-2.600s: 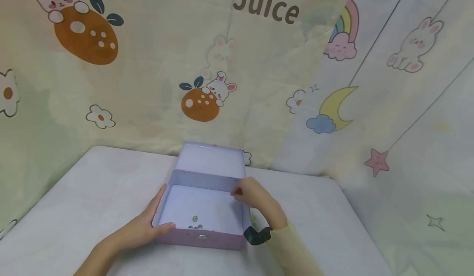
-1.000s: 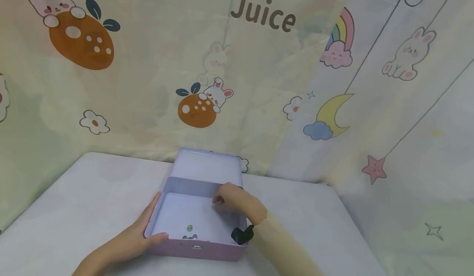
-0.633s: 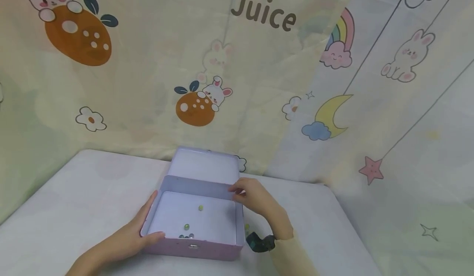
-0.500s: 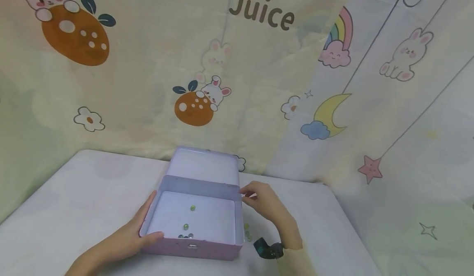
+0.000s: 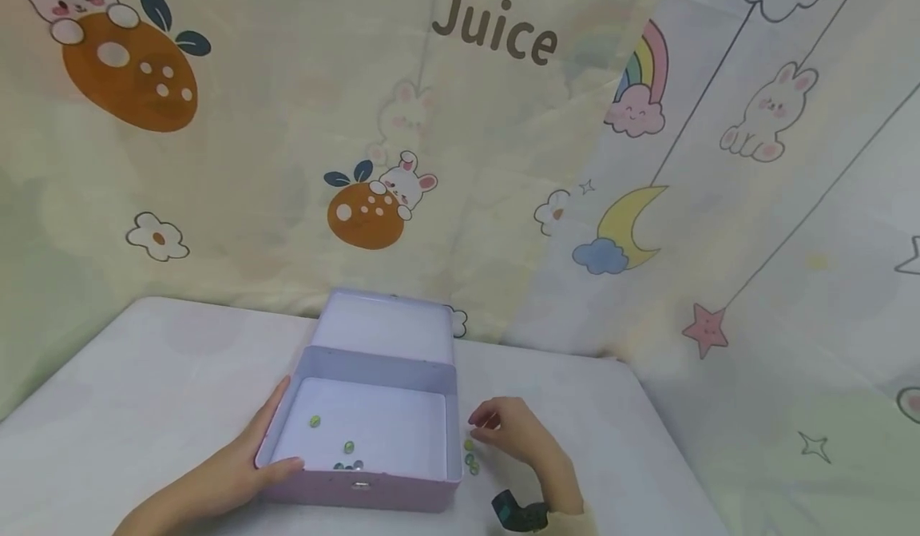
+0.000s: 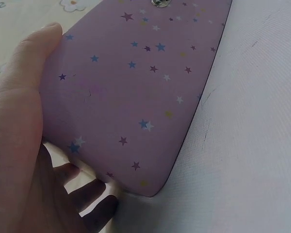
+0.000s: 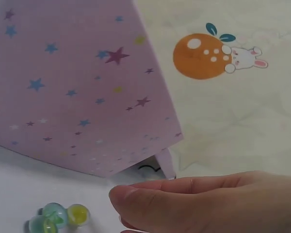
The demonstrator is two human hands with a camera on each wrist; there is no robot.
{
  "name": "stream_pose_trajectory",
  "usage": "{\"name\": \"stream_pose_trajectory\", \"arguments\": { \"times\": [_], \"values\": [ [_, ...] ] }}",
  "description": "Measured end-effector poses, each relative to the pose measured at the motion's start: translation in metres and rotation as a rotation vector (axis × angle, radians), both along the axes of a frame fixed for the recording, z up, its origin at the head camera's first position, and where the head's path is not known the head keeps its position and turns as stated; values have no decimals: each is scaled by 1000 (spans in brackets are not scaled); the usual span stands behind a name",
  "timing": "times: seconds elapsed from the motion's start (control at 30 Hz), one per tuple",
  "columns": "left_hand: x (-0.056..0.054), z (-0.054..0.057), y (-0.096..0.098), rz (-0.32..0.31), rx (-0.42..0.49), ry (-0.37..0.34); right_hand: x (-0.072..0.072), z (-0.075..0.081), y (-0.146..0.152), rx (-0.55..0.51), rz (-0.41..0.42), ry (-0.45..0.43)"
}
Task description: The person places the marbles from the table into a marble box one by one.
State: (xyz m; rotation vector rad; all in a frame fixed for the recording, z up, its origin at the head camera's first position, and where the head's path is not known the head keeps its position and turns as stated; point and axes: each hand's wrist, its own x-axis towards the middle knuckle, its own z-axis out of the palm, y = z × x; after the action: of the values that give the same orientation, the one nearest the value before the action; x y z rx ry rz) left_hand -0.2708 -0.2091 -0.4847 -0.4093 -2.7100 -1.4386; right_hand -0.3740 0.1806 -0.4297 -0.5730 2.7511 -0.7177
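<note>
A lilac tin box with a star print stands with its lid tipped back. My left hand grips its front left corner, thumb at the front rim and fingers along the left wall, as the left wrist view also shows. Inside lie a green marble toward the left, another marble nearer the front, and several more at the front wall. Right of the box my right hand hovers with loosely bent fingers and nothing between them. Just below its fingertips, three glass marbles sit close together on the table.
The box stands on a white-covered table. Behind it hangs a printed cloth with rabbits, oranges and a moon; the lid reaches close to it. A dark wrist strap sits on my right wrist.
My right hand has moved out of the box, rightward and down beside the loose marbles. A marble now inside the box has rolled left across its floor. My left hand keeps its hold.
</note>
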Motion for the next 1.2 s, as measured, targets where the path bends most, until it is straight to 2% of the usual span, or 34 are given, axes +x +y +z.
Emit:
{"name": "stream_pose_trajectory", "arguments": {
  "times": [0.37, 0.5, 0.87, 1.07, 1.2],
  "values": [
    [3, 0, 1, -56, 119, -40, 0, -13, -3, 15, -7, -48],
    [2, 2, 2, -67, 131, -52, -1, -15, -3, 21, -5, -44],
    [1, 2, 3, -27, 50, 8, -1, -21, -6, 45, 44, 7],
    [2, 3, 4, 17, -42, -12, -1, -22, -10, 64, 72, 34],
    [3, 3, 4, 17, -47, -13, -1, -22, -12, 74, 88, 62]
  ]
}}
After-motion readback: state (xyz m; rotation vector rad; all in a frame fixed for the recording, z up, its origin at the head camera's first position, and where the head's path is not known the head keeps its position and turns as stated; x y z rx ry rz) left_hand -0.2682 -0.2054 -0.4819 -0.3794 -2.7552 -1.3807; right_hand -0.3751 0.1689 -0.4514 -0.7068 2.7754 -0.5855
